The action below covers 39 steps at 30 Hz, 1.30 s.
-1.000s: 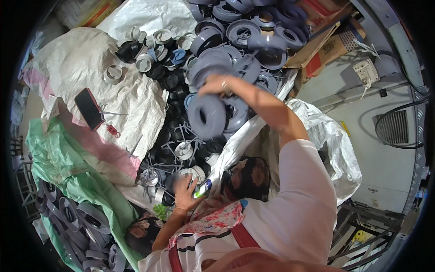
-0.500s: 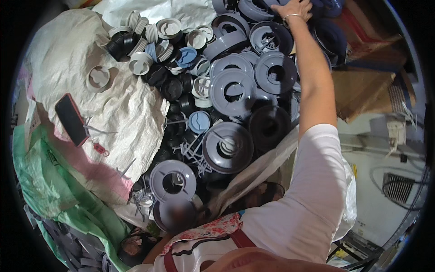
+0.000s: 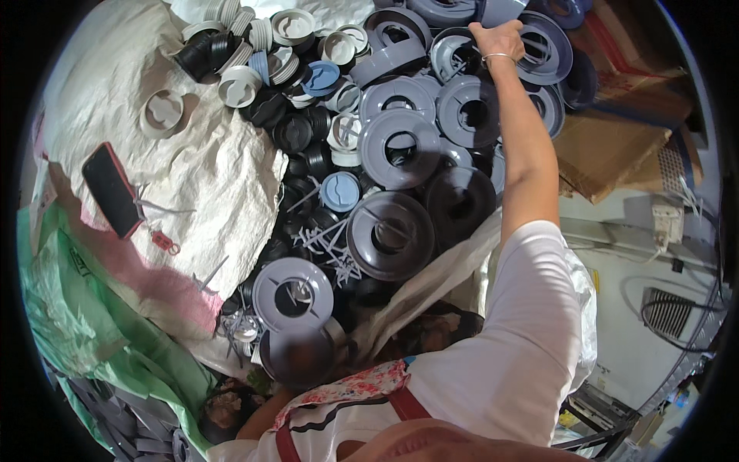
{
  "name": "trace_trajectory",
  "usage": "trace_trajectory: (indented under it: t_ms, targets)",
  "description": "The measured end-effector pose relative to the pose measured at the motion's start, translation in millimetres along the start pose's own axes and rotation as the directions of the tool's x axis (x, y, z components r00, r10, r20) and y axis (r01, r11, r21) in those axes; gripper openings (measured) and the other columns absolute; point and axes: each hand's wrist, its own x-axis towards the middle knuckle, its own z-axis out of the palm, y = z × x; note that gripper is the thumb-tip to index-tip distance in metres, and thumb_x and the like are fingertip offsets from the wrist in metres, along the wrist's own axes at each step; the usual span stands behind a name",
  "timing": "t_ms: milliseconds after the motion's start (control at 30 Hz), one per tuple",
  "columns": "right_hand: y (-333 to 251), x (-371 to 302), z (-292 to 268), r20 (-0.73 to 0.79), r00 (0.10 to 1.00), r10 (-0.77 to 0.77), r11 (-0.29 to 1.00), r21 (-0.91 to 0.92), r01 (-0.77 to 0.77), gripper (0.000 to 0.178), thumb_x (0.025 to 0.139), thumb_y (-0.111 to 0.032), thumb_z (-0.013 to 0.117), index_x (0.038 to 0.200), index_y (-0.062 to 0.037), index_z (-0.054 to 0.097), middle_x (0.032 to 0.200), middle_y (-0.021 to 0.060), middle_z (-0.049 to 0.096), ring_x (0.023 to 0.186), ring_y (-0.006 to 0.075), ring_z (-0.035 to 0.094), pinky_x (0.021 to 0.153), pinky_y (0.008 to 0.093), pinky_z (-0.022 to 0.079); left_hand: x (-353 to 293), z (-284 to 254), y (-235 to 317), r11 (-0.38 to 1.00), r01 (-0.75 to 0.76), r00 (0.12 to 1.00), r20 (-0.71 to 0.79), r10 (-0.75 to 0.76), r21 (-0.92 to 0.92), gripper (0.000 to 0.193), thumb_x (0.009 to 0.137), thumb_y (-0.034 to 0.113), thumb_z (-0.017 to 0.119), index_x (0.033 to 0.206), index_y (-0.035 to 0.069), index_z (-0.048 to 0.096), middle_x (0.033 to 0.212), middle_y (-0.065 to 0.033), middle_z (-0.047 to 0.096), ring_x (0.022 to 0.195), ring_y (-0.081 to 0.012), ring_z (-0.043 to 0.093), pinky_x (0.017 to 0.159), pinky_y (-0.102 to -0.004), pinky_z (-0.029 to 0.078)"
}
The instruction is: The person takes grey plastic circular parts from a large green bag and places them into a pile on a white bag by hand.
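Note:
At the top of the pile, my right hand (image 3: 500, 42) is closed on the rim of a grey plastic ring (image 3: 502, 9), which runs out of the picture. Beside it lies another wide grey ring (image 3: 560, 65) with a centre hole. My left forearm (image 3: 265, 416) shows low down; the hand itself is hidden. Near that arm sit a dark round plastic piece (image 3: 281, 360) and a lighter grey ring (image 3: 265, 296) with thin spokes. More grey flanged rings (image 3: 369, 150) fill the middle, next to white threaded caps (image 3: 239, 86) and a light blue cap (image 3: 339, 192).
A white woven sack (image 3: 223, 177) spreads at left, bearing a phone (image 3: 112, 189), a red key tag (image 3: 163, 242) and a loose cap (image 3: 162, 114). Green sacking (image 3: 85, 308) lies lower left. Cardboard (image 3: 616, 154) and a pale cabinet (image 3: 616, 308) stand at right. Thin plastic sprues (image 3: 327, 242) lie mid-pile.
My right hand has drawn back a little toward me from the top edge, and a grey ring now shows in it. The whole view has shifted slightly.

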Motion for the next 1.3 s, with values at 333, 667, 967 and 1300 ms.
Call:
trace_trajectory:
  t_ms: [333,667,967,1300]
  targets:
    - [-16.0,-155.6,-128.2,0.175,0.958,-0.228,0.965,0.173,0.199,0.078,0.054,-0.045,0.069,0.101,0.0124,0.044,0.095,0.0304,0.058,0.090,0.0395,0.059,0.081,0.0405,0.047,-10.0,5.6,7.3,0.992,-0.095,0.995,0.043,0.091,0.088,0.067,0.069,0.038,0.068,0.124,0.005,0.047,0.124,-0.0216,0.045,0.115,-0.0372,0.042,0.097,-0.0439,0.033]
    - [-34.3,-134.5,-142.8,0.278,0.852,-0.444,0.846,0.443,0.297,0.046,0.067,-0.047,0.063,0.074,-0.0023,0.067,0.074,0.0151,0.064,0.068,0.0271,0.062,0.068,0.0347,0.049,-7.1,1.1,11.1,0.992,-0.071,0.996,0.069,0.064,0.105,0.067,0.070,0.037,0.067,0.125,0.005,0.046,0.123,-0.0222,0.046,0.114,-0.0371,0.044,0.097,-0.0430,0.034]
    - [65.2,-10.8,19.0,0.543,0.817,-0.195,0.850,-0.323,0.417,0.091,0.060,-0.060,0.067,0.133,-0.0137,0.039,0.133,0.0181,0.040,0.132,0.0287,0.022,0.108,0.0373,0.016,-0.6,0.5,4.3,0.999,-0.020,0.998,0.052,0.018,0.039,0.067,0.070,0.036,0.067,0.125,0.005,0.045,0.121,-0.0228,0.048,0.113,-0.0371,0.045,0.096,-0.0422,0.034]
    - [60.6,-45.3,20.2,0.537,0.795,-0.284,0.956,0.093,0.278,0.061,0.064,-0.027,0.063,0.116,0.0031,0.050,0.119,0.0264,0.049,0.113,0.0351,0.047,0.095,0.0364,0.038,-10.5,-2.4,13.9,0.999,-0.017,1.000,0.020,0.016,0.038,0.066,0.071,0.035,0.066,0.126,0.004,0.045,0.119,-0.0235,0.049,0.112,-0.0370,0.046,0.096,-0.0414,0.035]
